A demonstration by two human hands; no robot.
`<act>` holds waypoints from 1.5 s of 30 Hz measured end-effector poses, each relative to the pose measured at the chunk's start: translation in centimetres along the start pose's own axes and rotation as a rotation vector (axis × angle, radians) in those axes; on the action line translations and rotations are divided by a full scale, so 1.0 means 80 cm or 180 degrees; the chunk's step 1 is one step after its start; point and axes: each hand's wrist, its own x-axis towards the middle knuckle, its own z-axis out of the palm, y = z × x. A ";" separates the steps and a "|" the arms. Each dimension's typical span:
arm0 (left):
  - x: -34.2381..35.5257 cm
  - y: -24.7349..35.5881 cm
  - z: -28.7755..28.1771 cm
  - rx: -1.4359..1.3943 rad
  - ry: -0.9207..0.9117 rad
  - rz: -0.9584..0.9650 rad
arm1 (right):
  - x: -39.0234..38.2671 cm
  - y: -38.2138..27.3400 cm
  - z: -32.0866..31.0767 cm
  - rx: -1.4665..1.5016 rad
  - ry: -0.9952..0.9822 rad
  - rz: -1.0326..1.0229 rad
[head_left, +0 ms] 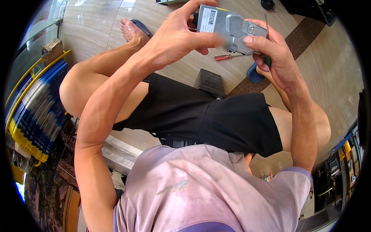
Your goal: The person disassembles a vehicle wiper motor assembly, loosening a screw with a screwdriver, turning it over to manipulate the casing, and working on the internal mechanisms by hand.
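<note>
Drive (233, 28): held over the floor (332, 62)
Left hand (179, 31): stretched forward, fingers closed on drive's left end
Right hand (276, 52): raised, fingers closed on right end, screwdriver (268, 62) also held

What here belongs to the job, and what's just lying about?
Likely job:
metal drive, in left hand and right hand
green-handled tool, right hand
red-handled screwdriver, on floor

Likely lying about:
black box, on floor
blue-yellow packets, left

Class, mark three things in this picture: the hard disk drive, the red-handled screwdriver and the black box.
Hard disk drive (233, 27): head view, on its grey metal casing.
Red-handled screwdriver (224, 57): head view, on its handle.
Black box (211, 81): head view, mid-face.
</note>
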 end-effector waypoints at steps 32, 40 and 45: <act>0.004 -0.006 0.001 0.0017 0.0040 0.0107 | 0.000 -0.001 0.007 -0.0241 0.0092 -0.0020; 0.004 -0.004 0.000 0.0106 0.0037 0.0039 | 0.003 0.002 0.006 -0.0291 0.0086 -0.0037; 0.002 -0.007 0.001 0.0101 0.0076 0.0098 | 0.002 0.002 0.008 -0.0323 0.0109 -0.0053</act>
